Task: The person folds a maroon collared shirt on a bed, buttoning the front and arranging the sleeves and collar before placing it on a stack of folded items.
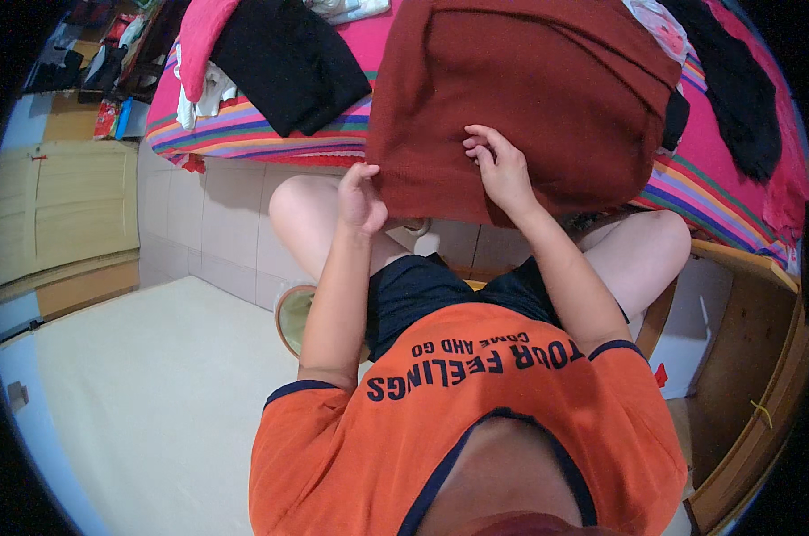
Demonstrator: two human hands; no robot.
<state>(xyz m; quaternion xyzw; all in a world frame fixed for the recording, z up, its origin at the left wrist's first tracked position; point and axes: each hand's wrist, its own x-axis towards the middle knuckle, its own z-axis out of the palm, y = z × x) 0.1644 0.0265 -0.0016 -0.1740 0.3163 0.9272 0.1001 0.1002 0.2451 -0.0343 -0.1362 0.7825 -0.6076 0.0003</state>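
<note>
A dark red knitted garment (532, 87) is spread over the bed's near edge and reaches toward my lap. Its ribbed band runs along the near side. At that band's left corner, my left hand (363, 204) grips the edge of the cloth, some of its fingers hidden from sight. My right hand (505, 167) rests on or just above the garment, right of the left hand, fingers loosely bent with nothing seen between them. Whether its fingertips touch the knit is unclear.
Folded black cloth (290, 67) lies on the striped pink bedspread (257, 134), near a white cloth (210, 90). More black clothing (739, 94) lies at the right. A round bin (294, 318) stands beside my leg; a wooden-framed piece of furniture (746, 335) is at the right.
</note>
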